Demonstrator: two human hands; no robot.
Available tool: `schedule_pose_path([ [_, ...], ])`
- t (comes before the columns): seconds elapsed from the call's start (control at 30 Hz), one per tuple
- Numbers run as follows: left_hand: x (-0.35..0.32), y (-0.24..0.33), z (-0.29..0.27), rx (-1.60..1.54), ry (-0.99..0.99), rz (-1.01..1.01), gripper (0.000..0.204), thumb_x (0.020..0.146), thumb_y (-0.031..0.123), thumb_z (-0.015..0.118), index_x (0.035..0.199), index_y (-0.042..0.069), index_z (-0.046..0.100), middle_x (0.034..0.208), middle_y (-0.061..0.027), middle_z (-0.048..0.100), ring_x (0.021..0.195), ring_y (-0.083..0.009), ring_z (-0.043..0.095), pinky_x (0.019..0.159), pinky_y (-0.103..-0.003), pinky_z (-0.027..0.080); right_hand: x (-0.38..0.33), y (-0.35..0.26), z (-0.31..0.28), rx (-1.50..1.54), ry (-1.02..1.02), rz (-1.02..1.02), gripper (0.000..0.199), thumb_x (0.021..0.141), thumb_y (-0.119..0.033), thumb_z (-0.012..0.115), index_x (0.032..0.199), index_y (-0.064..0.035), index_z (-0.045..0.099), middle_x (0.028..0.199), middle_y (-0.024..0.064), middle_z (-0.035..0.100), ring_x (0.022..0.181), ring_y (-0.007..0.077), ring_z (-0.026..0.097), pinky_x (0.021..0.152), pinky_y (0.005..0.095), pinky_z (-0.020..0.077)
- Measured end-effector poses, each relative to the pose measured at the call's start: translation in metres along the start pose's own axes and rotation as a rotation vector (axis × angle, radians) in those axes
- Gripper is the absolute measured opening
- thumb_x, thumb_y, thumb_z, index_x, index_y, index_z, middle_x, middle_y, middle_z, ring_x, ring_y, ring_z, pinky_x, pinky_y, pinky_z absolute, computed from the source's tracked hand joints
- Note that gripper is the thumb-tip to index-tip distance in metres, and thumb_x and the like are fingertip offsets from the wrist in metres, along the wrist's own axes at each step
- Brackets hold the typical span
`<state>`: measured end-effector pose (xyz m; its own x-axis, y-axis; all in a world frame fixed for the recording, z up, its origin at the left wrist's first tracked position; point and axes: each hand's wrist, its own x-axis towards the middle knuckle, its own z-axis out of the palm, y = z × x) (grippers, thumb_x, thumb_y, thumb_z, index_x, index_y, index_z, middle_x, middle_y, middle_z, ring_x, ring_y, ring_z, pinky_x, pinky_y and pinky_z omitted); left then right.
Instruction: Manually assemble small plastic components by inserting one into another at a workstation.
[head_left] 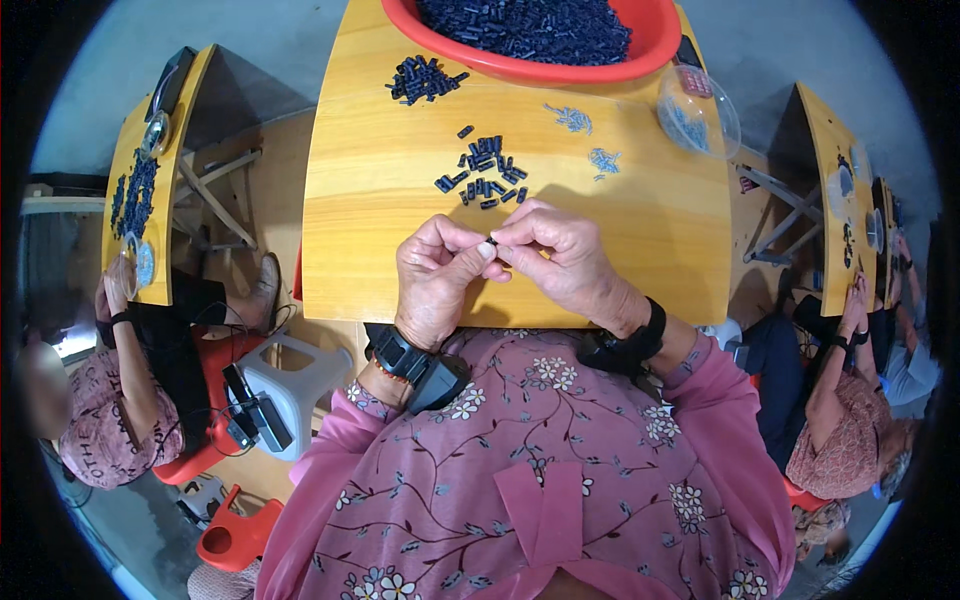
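Over the table's near edge, my left hand [432, 270] and my right hand [562, 252] meet fingertip to fingertip. Both are closed in a pinch round a small black piece [491, 241], mostly covered by the fingers. Just beyond them lies a loose scatter of small black oblong pieces [486, 168]. A denser heap of similar dark pieces [422, 80] sits farther off to the left. To the right are two little piles of tiny pale slivers, one far [570, 118] and one nearer [604, 160].
A red basin [520, 72] full of dark pieces stands at the far side of the wooden table [370, 220]. At its right edge is a clear plastic bowl [728, 145] with pale slivers. People sit at tables left and right; a grey stool [300, 375] stands at left.
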<state>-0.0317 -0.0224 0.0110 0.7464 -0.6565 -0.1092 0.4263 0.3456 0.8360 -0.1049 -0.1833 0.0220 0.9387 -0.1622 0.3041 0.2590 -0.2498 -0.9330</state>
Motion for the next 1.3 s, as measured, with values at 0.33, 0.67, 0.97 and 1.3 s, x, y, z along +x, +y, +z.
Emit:
schedule_pose_path([
  [0.33, 0.002, 0.006, -0.008, -0.063, 0.029, -0.032, 0.009, 0.091, -0.006, 0.058, 0.090, 0.002, 0.055, 0.083, -0.0104, 0.066, 0.072, -0.0170, 0.068, 0.068, -0.032, 0.060, 0.008, -0.005, 0.009, 0.334, -0.035, 0.426, 0.003, 0.092, 0.002, 0.060, 0.094, 0.0027, 0.062, 0.086, 0.0036, 0.065, 0.077, 0.0084, 0.064, 0.067, 0.0231, 0.0538],
  [0.67, 0.008, 0.003, -0.014, -0.021, 0.082, -0.007, 0.007, 0.092, -0.004, 0.057, 0.091, 0.002, 0.055, 0.083, -0.0115, 0.066, 0.070, -0.0162, 0.067, 0.067, -0.033, 0.060, 0.026, -0.001, 0.008, -0.134, -0.103, 0.040, 0.006, 0.084, 0.000, 0.063, 0.089, 0.0017, 0.066, 0.077, 0.0100, 0.062, 0.069, 0.0197, 0.063, 0.059, 0.0306, 0.0490],
  [0.97, 0.012, 0.007, -0.021, -0.189, 0.103, 0.046, 0.010, 0.094, -0.001, 0.057, 0.104, 0.001, 0.059, 0.088, -0.0095, 0.065, 0.073, -0.0157, 0.066, 0.071, -0.035, 0.060, 0.091, 0.019, -0.010, -0.449, -0.037, -0.024, 0.008, 0.081, -0.003, 0.064, 0.086, 0.0008, 0.068, 0.080, 0.0148, 0.062, 0.072, 0.0302, 0.062, 0.065, 0.0381, 0.0493],
  [1.3, 0.013, 0.004, -0.031, -0.252, 0.086, 0.032, 0.014, 0.096, 0.005, 0.057, 0.109, 0.000, 0.061, 0.090, -0.0086, 0.065, 0.073, -0.0144, 0.066, 0.072, -0.034, 0.059, 0.108, 0.028, -0.001, -0.757, -0.323, -0.073, 0.009, 0.078, -0.004, 0.066, 0.087, -0.0033, 0.068, 0.080, 0.0118, 0.058, 0.075, 0.0322, 0.061, 0.067, 0.0405, 0.0497],
])
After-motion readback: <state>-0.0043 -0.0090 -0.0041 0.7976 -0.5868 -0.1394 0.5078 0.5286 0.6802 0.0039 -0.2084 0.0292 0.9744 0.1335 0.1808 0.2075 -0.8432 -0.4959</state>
